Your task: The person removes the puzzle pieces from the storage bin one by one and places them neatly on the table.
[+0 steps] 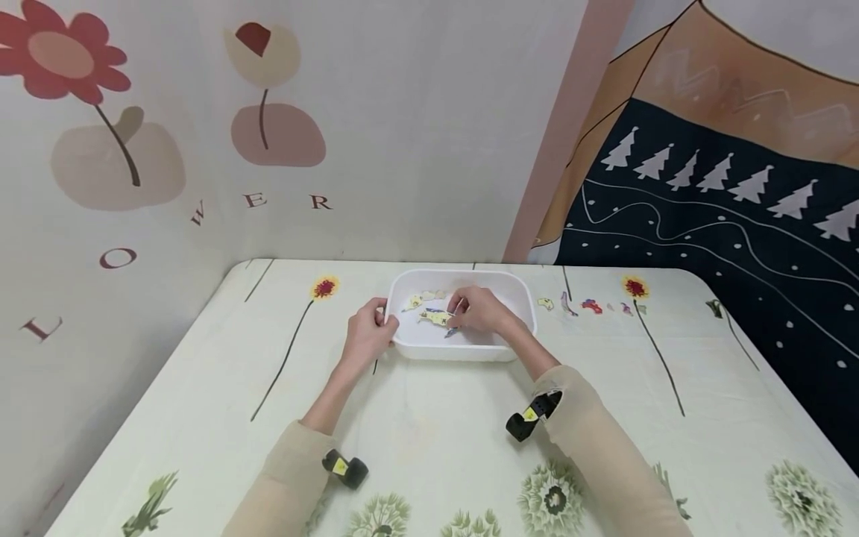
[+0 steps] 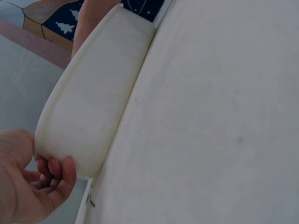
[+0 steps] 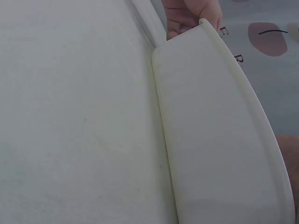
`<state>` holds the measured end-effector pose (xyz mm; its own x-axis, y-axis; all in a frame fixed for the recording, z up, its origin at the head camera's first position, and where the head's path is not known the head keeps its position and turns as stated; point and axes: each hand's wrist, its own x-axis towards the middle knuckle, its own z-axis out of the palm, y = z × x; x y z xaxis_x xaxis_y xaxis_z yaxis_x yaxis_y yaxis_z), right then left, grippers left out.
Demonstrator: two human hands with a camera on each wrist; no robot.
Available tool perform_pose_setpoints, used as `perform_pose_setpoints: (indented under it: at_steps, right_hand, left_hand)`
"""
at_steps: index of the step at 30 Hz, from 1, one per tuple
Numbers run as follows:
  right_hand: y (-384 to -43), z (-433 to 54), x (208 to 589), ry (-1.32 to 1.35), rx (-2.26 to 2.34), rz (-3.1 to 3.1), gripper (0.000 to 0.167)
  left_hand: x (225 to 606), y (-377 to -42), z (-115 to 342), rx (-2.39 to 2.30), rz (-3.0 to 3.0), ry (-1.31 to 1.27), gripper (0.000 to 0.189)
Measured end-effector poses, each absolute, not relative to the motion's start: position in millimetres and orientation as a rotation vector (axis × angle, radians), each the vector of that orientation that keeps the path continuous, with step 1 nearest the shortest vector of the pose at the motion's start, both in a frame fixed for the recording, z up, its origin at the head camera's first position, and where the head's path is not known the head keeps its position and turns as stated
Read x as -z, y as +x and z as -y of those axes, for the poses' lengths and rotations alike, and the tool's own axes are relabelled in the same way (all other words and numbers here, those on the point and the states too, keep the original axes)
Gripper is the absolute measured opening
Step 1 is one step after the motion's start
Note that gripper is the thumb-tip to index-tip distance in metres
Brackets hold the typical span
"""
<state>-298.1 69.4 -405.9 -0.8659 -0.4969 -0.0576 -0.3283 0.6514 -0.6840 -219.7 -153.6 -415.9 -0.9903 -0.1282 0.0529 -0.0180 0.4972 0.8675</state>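
A white plastic basin (image 1: 456, 353) sits on the table with several small, flat, colourful cut-outs inside. My left hand (image 1: 367, 332) grips its left rim, and the left wrist view shows the fingers curled against the outer wall. Inside the basin, my right hand (image 1: 479, 309) has its fingers bent and pinches at a small flat piece. Close by its fingertips lies a yellow cut-out (image 1: 435, 318). Paler cut-outs lie farther back. In the right wrist view the basin wall (image 3: 210, 126) hides the right fingertips.
To the right of the basin, a row of small cut-outs lies on the cloth, among them a yellow one (image 1: 546, 303) and a red one (image 1: 592, 306). The flower-printed tablecloth (image 1: 429, 425) covers the table. Behind it hangs a printed curtain (image 1: 403, 149).
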Motion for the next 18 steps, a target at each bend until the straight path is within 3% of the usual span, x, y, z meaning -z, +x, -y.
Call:
perform_pose_setpoints:
  at_steps: [5, 18]
  right_hand:
    - [-292.3, -71.9, 403.3, -0.685, 1.062, -2.637, 0.012]
    - [-273.6, -86.6, 387.9, -0.579, 1.393, -2.644, 0.023]
  left_hand:
    - [416.3, -219.1, 153.5, 1.516, 2.623, 0.136, 0.040]
    - [416.5, -218.9, 153.9, 1.505, 2.622, 0.130, 0.040]
